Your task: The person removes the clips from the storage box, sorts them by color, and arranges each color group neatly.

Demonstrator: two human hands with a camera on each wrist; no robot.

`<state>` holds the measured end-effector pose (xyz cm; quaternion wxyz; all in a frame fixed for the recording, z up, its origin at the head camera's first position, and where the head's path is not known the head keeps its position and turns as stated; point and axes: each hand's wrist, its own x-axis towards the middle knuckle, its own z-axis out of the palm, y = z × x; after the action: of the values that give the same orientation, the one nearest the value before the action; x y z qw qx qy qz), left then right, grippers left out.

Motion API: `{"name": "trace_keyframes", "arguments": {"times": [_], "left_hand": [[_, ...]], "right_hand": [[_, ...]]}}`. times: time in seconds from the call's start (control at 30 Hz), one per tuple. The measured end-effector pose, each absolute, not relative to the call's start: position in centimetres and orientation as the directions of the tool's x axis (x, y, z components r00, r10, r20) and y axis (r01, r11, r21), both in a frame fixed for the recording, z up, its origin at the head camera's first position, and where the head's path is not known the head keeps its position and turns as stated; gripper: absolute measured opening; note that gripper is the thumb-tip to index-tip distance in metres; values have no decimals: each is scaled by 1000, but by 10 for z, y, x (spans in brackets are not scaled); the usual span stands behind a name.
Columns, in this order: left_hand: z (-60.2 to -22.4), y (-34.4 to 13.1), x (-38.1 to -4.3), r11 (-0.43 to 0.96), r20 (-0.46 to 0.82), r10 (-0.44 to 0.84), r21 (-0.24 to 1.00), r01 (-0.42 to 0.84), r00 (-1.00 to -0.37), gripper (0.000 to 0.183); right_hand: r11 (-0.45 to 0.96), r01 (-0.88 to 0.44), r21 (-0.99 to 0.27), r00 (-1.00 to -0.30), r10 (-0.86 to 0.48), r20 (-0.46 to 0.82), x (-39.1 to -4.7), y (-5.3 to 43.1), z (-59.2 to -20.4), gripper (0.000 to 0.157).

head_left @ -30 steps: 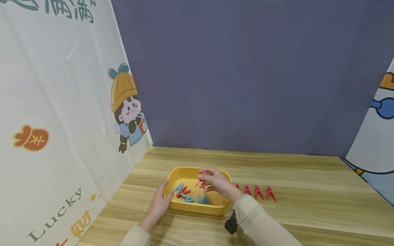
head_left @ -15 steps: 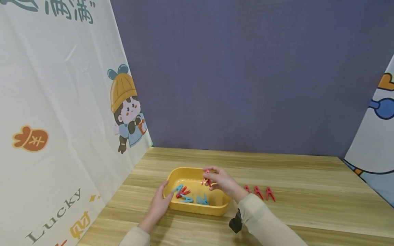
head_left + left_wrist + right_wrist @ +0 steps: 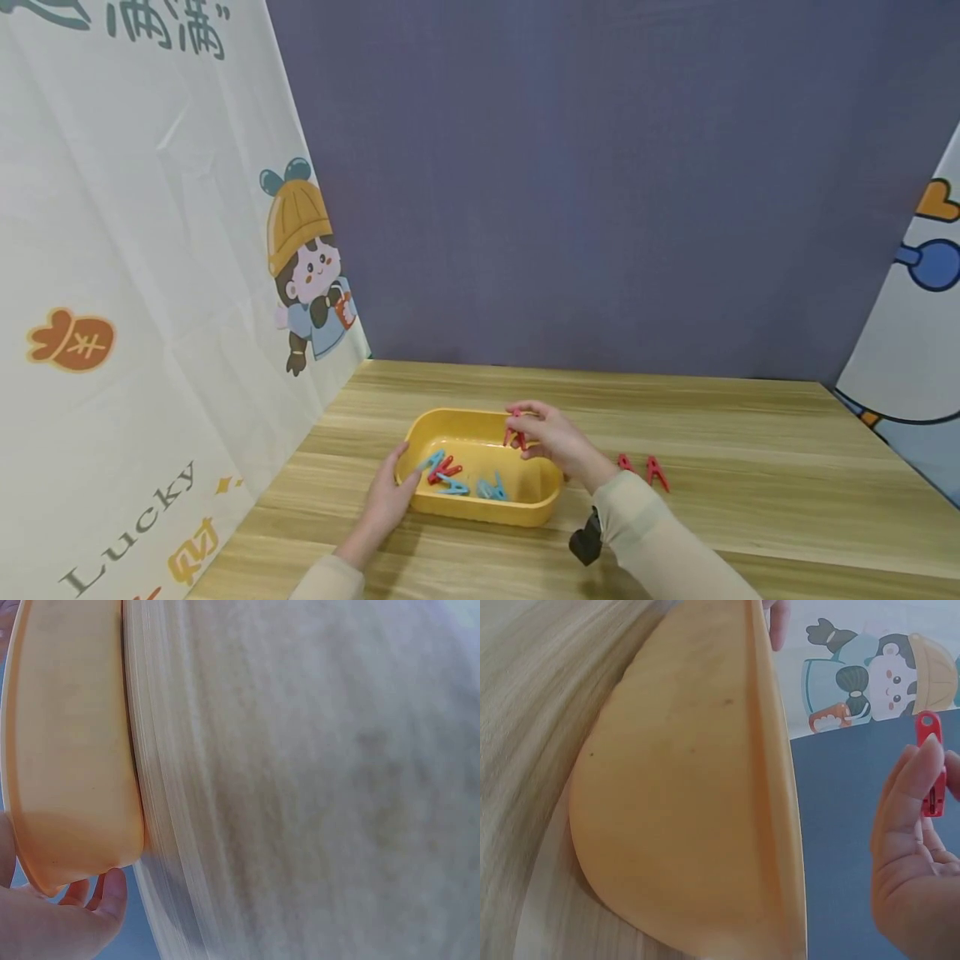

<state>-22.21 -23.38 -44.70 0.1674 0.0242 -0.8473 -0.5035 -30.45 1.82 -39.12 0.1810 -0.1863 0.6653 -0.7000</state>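
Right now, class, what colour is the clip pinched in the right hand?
The clip is red; the right wrist view shows it best.

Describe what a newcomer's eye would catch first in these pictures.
Probably the yellow basket on the wooden table, with blue and red clips inside. Next, the right hand pinching a red clip near the basket's right end, the left hand gripping its left end. Then the cartoon figure on the white sheet at left.
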Motion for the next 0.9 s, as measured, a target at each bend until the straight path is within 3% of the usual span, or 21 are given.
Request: {"name": "trace_keyframes", "arguments": {"times": [0.43, 0.9], "left_hand": [[-449, -234, -223, 504, 286, -209, 851, 148, -935, 49], [-448, -235, -223, 504, 263, -194, 853, 134, -945, 48]], "right_hand": [[-78, 0, -997, -867, -497, 38, -307, 35, -384, 38], [-120, -29, -992, -889, -450, 81, -313, 57, -381, 40]]}}
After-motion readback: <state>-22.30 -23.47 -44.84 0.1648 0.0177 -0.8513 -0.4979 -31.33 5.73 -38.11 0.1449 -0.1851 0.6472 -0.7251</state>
